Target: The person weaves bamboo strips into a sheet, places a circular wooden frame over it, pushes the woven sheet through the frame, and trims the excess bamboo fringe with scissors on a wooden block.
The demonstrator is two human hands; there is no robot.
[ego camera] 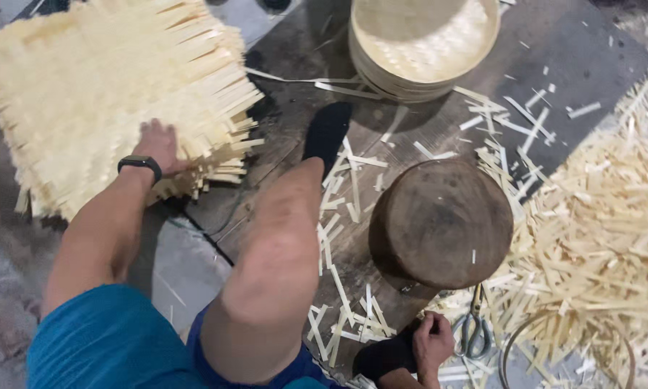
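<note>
Bamboo mats under left hand, stacked sieves

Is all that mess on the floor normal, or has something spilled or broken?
Nothing looks broken. Pale strip offcuts lie scattered and heaped at the right, around the wooden block and scissors. The left hand rests on a woven mat with ragged, untrimmed edges.

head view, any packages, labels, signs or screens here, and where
No packages, labels or signs.
One screen, probably: a black wristband device on the left wrist, left of centre, its small dark face blank from here. That left hand rests on a pale woven mat.
</note>
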